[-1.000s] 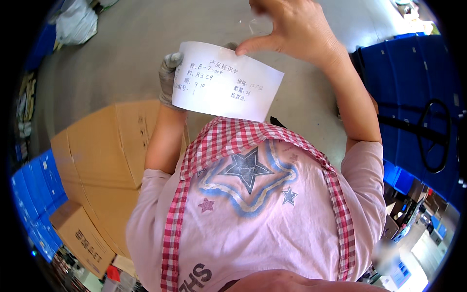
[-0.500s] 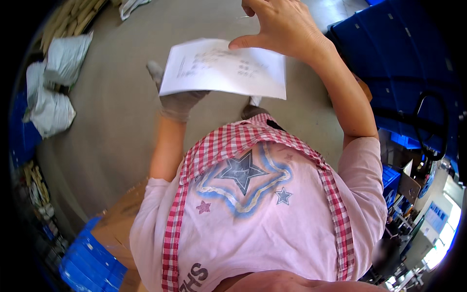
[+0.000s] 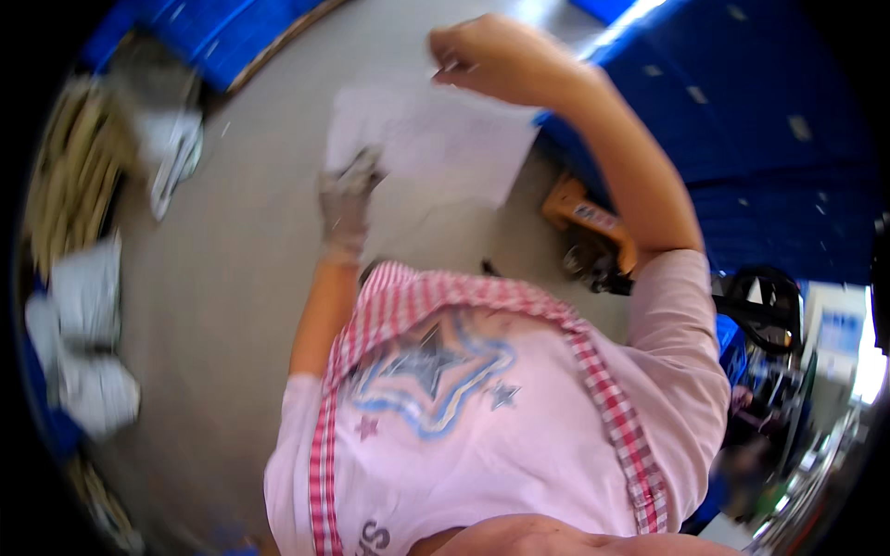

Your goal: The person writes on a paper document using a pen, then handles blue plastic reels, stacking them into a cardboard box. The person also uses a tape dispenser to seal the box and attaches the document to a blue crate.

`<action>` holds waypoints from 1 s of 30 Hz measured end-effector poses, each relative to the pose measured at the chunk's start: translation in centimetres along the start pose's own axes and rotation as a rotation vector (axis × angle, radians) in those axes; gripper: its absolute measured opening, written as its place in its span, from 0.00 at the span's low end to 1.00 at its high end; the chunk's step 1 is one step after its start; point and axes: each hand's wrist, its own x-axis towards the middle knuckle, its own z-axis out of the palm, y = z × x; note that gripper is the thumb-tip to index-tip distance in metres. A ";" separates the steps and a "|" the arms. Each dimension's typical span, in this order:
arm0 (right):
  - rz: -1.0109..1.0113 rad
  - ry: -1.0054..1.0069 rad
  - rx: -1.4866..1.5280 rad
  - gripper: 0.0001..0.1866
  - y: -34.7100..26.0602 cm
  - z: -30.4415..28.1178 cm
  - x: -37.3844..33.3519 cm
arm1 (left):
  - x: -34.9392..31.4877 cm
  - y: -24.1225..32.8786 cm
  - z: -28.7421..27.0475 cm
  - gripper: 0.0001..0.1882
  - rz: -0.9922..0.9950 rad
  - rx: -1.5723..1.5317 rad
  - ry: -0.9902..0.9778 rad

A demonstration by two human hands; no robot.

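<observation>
A white sheet of paper [image 3: 436,139], blurred by motion, is spread out in front of me. My left hand [image 3: 348,204], in a thin greyish glove, grips its left edge, with the fingers lying over the paper. Above the far edge of the sheet is my bare right hand [image 3: 505,60]. Its fingers are curled together, and whatever may be between them is too small and smeared to name. I wear a red-and-white checked apron [image 3: 454,283] over a pink shirt.
Blue stacked crates [image 3: 742,120] rise on the right, with an orange pallet jack [image 3: 598,222] beside them. Another blue container [image 3: 232,32] stands far left. Tan bundles [image 3: 74,176] and white bags [image 3: 93,389] line the left side.
My view has swung round, bringing the pallet jack and the far blue container into sight. The right hand has closed its spread fingers. The gloved fingers now show over the paper.
</observation>
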 end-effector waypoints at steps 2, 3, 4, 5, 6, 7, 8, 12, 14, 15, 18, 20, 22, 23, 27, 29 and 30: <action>0.105 -0.120 -0.022 0.10 3.1 -2.0 2.5 | 6.7 -0.5 0.7 0.13 -0.003 0.163 0.094; 0.119 -0.081 -0.003 0.10 5.6 -2.0 3.4 | 9.2 0.4 2.9 0.14 0.072 0.079 0.054; 0.127 -0.042 0.033 0.09 8.4 -1.7 4.1 | 11.9 1.3 4.3 0.14 0.130 0.004 0.024; 0.202 -0.065 0.053 0.09 10.4 -1.6 4.6 | 14.7 0.8 4.8 0.13 0.154 0.036 -0.012; 0.272 -0.078 0.077 0.09 12.8 -1.8 5.9 | 18.6 0.6 5.2 0.13 0.187 0.072 -0.046; 0.350 -0.092 0.104 0.09 15.3 -2.1 7.2 | 22.9 0.7 6.0 0.13 0.214 0.105 -0.085; 0.433 -0.059 0.144 0.10 18.2 -1.8 8.4 | 27.2 1.1 7.0 0.12 0.198 0.115 -0.157; 0.657 -0.018 0.197 0.10 25.6 -4.3 6.7 | 35.6 1.2 15.8 0.10 0.104 0.095 -0.384; 0.664 0.026 0.160 0.13 29.9 -5.5 7.3 | 41.5 2.2 19.2 0.09 0.105 0.089 -0.509; 0.724 0.042 0.184 0.15 31.8 -6.3 8.2 | 44.7 2.6 20.6 0.08 0.118 0.100 -0.577; 0.876 0.094 0.219 0.21 36.1 -8.6 8.5 | 52.7 2.5 25.4 0.08 0.145 0.195 -0.731; 0.894 0.091 0.185 0.23 38.7 -10.9 7.3 | 55.0 2.2 29.9 0.10 0.178 0.184 -0.825; 0.917 0.166 0.132 0.23 40.9 -12.2 8.0 | 57.1 2.2 32.6 0.10 0.208 0.148 -0.825; 0.888 0.241 -0.018 0.23 42.7 -12.1 8.0 | 59.4 3.2 34.8 0.10 0.248 0.150 -0.828; 0.944 0.321 -0.011 0.14 45.5 -13.9 9.4 | 65.0 4.1 39.6 0.11 0.205 0.182 -0.966; 0.997 0.375 0.085 0.12 47.0 -14.8 10.7 | 68.6 3.6 41.2 0.10 0.202 0.134 -1.036; 1.019 0.433 0.105 0.13 48.0 -15.8 10.7 | 69.3 3.6 43.0 0.09 0.186 0.077 -1.055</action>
